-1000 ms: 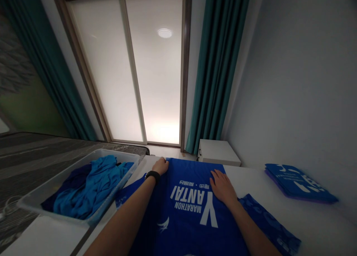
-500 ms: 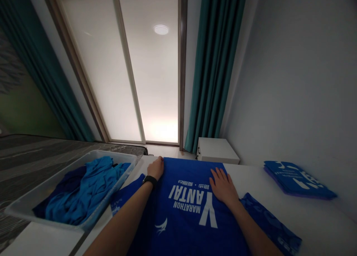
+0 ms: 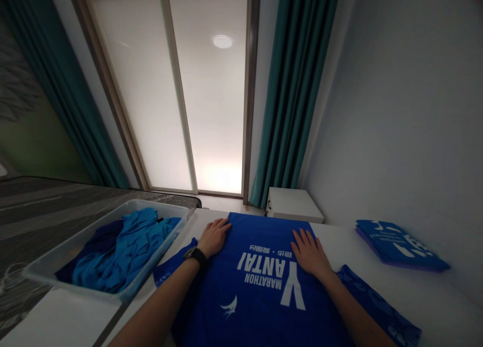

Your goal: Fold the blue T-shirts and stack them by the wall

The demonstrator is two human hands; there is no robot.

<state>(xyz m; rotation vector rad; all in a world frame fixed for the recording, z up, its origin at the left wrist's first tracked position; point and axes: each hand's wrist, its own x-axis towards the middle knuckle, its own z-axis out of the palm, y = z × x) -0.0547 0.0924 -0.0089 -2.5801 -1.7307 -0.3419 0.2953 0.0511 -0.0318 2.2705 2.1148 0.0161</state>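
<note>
Far left, a striped grey bed. Beside it, a clear plastic tray holds crumpled blue garments.

Your left hand, black watch on the wrist, lies open and palm-down, released, on the near-left edge of a blue T-shirt. The shirt is spread flat on the white desk, its "Marathon Yantai" print upside-down to this view. Your right hand is open too, fingers spread, gripping nothing.

A blue sleeve trails off to the right. Further right, folded blue shirts stack near the wall.

Risk: pressing while sliding could bunch the slippery fabric. The left sleeve, close to the tray, could catch on its rim.
</note>
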